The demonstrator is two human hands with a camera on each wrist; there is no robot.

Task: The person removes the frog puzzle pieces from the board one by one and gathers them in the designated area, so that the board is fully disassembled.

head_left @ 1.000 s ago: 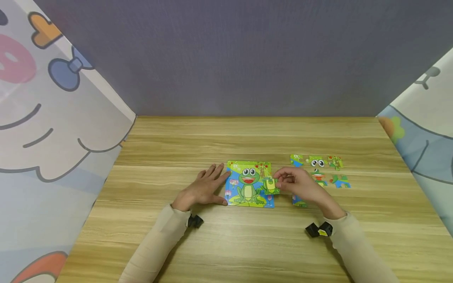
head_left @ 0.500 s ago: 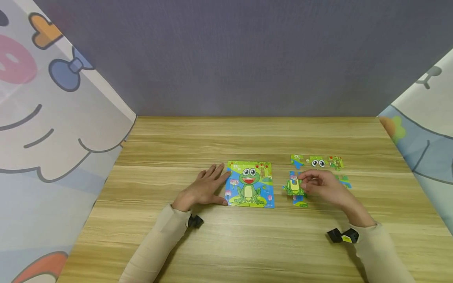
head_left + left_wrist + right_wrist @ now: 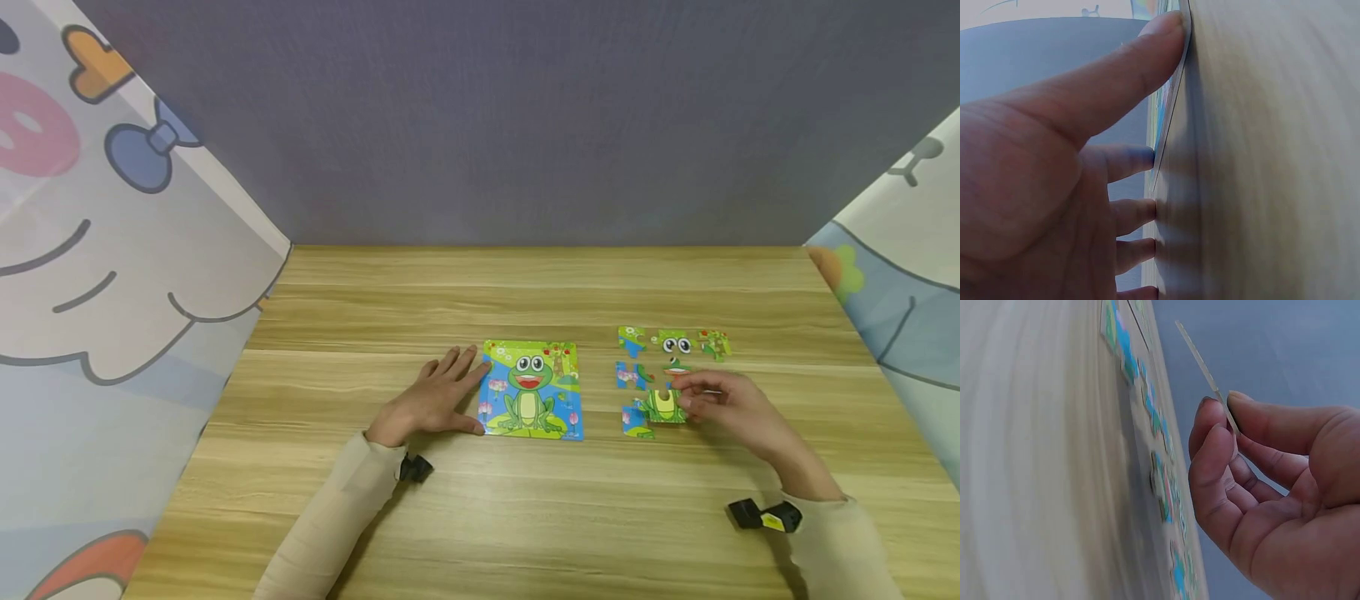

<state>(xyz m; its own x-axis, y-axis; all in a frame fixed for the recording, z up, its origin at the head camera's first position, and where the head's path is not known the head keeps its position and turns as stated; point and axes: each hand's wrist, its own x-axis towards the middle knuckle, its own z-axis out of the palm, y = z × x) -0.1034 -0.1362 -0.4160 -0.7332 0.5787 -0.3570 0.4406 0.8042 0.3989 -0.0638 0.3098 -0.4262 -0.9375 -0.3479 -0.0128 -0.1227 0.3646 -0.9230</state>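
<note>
My right hand [image 3: 731, 410] pinches a green puzzle piece [image 3: 663, 407] showing the frog's belly and legs. In the right wrist view this held piece [image 3: 1200, 362] is seen edge-on between thumb and fingers, raised off the table. Under and around it lie loose pieces: the frog's eyes [image 3: 676, 343], the red mouth [image 3: 677, 367], a lower-left corner piece [image 3: 637, 422] and a left-side flower piece [image 3: 628, 375]. My left hand [image 3: 429, 400] lies spread, its thumb and index fingertip on the left edge of the square frog picture board [image 3: 529, 392].
More loose pieces sit at the back of the group: a top-left corner piece [image 3: 632, 339] and one with red apples [image 3: 715, 342]. Beyond the wooden table [image 3: 450, 517] rises a grey partition [image 3: 525, 125]; cartoon-printed panels flank both sides.
My right hand has carried the belly piece rightward, from the board's right edge to over the loose pieces. The left hand stays in place on the board.
</note>
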